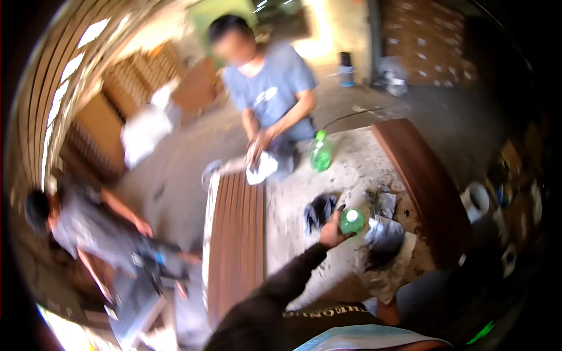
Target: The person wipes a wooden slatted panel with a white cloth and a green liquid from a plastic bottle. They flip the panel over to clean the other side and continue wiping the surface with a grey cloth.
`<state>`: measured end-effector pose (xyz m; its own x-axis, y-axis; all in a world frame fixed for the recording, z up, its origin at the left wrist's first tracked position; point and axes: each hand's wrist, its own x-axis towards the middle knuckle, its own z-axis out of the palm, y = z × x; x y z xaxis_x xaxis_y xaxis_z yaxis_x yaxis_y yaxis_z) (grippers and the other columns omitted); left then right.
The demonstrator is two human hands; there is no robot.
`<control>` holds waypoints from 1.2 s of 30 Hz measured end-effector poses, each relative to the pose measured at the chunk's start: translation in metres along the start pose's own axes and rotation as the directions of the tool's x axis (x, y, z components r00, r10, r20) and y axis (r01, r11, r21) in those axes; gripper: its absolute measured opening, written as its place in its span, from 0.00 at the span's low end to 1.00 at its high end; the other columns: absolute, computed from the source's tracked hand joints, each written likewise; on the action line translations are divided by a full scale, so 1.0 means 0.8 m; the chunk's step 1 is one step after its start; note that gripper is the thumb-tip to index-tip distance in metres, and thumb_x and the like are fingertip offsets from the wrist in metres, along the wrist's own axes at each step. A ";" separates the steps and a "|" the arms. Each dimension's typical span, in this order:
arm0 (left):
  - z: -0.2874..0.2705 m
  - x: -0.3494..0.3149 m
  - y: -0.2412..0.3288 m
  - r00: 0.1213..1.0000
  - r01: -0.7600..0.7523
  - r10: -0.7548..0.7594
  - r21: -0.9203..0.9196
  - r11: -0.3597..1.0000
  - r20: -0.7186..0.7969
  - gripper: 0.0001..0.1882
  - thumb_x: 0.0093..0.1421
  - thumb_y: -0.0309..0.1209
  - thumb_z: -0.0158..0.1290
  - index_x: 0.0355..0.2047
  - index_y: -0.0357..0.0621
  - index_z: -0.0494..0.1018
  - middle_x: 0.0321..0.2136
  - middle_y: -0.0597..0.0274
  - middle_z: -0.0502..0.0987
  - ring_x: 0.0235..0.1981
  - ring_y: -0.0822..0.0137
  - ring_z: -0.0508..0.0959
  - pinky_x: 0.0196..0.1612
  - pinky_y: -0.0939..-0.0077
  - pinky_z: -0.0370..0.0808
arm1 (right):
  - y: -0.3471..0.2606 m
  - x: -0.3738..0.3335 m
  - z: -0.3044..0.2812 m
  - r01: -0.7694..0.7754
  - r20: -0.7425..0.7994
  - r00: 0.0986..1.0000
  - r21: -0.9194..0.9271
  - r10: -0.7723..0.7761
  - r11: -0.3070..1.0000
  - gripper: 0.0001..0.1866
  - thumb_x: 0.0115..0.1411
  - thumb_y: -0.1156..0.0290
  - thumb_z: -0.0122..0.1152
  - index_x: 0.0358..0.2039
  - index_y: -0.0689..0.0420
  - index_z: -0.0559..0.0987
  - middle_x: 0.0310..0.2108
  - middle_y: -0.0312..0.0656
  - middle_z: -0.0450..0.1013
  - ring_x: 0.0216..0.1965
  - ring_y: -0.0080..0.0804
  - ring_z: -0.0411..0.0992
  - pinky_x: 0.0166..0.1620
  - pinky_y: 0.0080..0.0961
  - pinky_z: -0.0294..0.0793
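Note:
My left hand [332,232], at the end of a dark sleeve, is closed round a green plastic bottle [355,227] with a white cap, over the worktable [287,219]. Just right of the bottle is a crumpled grey and dark cloth [386,237]. Of my right hand [387,312] only a patch of skin shows low in the picture, below the cloth; its fingers are hidden. A dark crumpled rag [319,212] lies left of the bottle. Farther back stands a second green bottle [321,153] with a green cap.
Brown slatted panels [237,234] lie along the table's left side, and a long brown board [418,181] along its right. Across the table a person [269,88] presses a white cloth [262,168]. Another person [99,234] is at the left. A white roll [475,200] sits at the right.

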<state>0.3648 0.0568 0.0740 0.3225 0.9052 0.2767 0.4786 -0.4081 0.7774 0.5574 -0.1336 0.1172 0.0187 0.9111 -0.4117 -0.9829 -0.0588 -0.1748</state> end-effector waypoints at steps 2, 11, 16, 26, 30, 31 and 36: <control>-0.003 -0.013 -0.010 0.988 -0.027 0.021 0.038 0.999 0.150 0.58 0.42 0.41 0.65 0.64 0.43 0.38 0.58 0.42 0.58 0.55 0.46 0.66 0.52 0.64 0.68 | -0.009 -0.010 -0.023 0.027 -0.039 0.999 -0.133 -0.033 0.991 0.29 0.53 0.46 0.48 0.46 0.58 0.69 0.40 0.44 0.68 0.42 0.36 0.67 0.40 0.35 0.70; -0.231 -0.409 -0.112 0.423 0.749 -0.098 0.287 0.597 -0.901 0.20 0.48 0.34 0.60 0.40 0.41 0.70 0.37 0.49 0.74 0.40 0.49 0.74 0.40 0.60 0.72 | 0.185 0.122 0.104 0.548 0.548 0.796 -0.833 0.257 0.078 0.28 0.52 0.56 0.52 0.52 0.55 0.66 0.49 0.45 0.65 0.52 0.41 0.61 0.50 0.43 0.64; -0.258 -0.532 -0.139 -0.021 0.998 -0.643 0.022 -0.059 -0.766 0.26 0.59 0.56 0.41 0.40 0.45 0.69 0.29 0.44 0.77 0.32 0.46 0.78 0.34 0.56 0.73 | 0.422 0.083 0.036 0.989 0.548 0.086 0.055 0.832 -0.139 0.29 0.52 0.62 0.54 0.55 0.53 0.65 0.55 0.45 0.62 0.58 0.44 0.58 0.56 0.47 0.61; -0.263 -0.544 -0.126 0.025 0.997 -0.604 -0.027 0.077 -0.797 0.22 0.61 0.51 0.42 0.34 0.44 0.68 0.20 0.45 0.76 0.24 0.47 0.77 0.29 0.57 0.73 | 0.524 0.331 0.071 0.730 0.590 0.368 0.296 0.719 -0.616 0.31 0.61 0.55 0.46 0.63 0.51 0.56 0.64 0.48 0.49 0.66 0.48 0.43 0.64 0.47 0.43; -0.264 -0.543 -0.122 0.003 0.997 -0.591 -0.042 0.063 -0.807 0.21 0.61 0.51 0.43 0.33 0.43 0.68 0.20 0.46 0.76 0.24 0.49 0.78 0.30 0.59 0.72 | 0.537 0.201 0.019 0.889 0.472 0.354 0.098 0.808 -0.447 0.31 0.57 0.62 0.47 0.59 0.60 0.59 0.60 0.50 0.55 0.64 0.48 0.48 0.61 0.52 0.49; -0.265 -0.543 -0.126 0.013 0.997 -0.612 -0.038 0.070 -0.791 0.21 0.61 0.50 0.43 0.33 0.43 0.67 0.20 0.47 0.76 0.24 0.49 0.77 0.30 0.59 0.73 | 0.523 0.175 -0.032 0.979 0.500 0.071 0.130 0.863 -0.155 0.33 0.52 0.63 0.50 0.60 0.55 0.60 0.61 0.50 0.55 0.64 0.47 0.49 0.61 0.52 0.50; -0.266 -0.580 -0.131 0.168 0.979 -0.685 0.037 0.201 -0.709 0.21 0.62 0.49 0.42 0.42 0.43 0.65 0.22 0.44 0.76 0.26 0.46 0.77 0.32 0.54 0.73 | 0.531 0.078 -0.007 0.921 0.213 -0.259 -0.241 0.942 0.308 0.35 0.48 0.51 0.52 0.57 0.50 0.63 0.59 0.44 0.57 0.62 0.43 0.52 0.61 0.48 0.52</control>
<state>-0.0086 -0.2952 -0.0160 -0.8528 0.5152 -0.0858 0.4421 0.7996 0.4065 0.1419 -0.1044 0.0122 -0.9698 -0.2044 0.1329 -0.2410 0.7224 -0.6481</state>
